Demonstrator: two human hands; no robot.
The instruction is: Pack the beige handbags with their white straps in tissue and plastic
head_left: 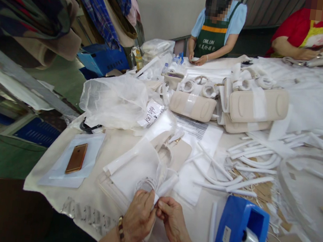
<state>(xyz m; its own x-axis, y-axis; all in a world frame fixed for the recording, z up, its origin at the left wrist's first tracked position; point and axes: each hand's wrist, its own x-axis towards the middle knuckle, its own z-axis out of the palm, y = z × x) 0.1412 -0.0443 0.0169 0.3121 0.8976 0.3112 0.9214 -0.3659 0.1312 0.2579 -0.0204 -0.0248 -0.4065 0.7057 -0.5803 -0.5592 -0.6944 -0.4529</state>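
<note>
White wrapping point(168, 186) is gripped by the curled fingers of the left hand point(139, 212), beside a looped strap point(146, 184) covered in clear plastic. The lower end of the same wrapping is pinched between thumb and forefinger of the right hand point(171, 218), the hands being almost touching. A beaded bracelet point(122, 234) is worn on the left wrist. The beige bag point(182, 153) being handled is laid on the surface point(91, 191) just beyond the hands, partly covered by a white sheet point(142, 156).

The exact pinch point is hidden by the fingers, and whether anything else is held within the left palm cannot be told. Both forearms are cut off by the lower edge, and the white tubes point(251, 159) at the right are blurred among plastic.

"OMLUN" can be read on a co-worker's green apron point(211, 40), above a line of Chinese characters. A handwritten code, apparently beginning "K07", is borne by a white label point(151, 114) near the clear bag point(114, 99). The dense print on a sheet point(193, 127) and the small sticker on the blue tape dispenser point(226, 219) are illegible. A phone point(76, 158) is placed on white paper at the left.
</note>
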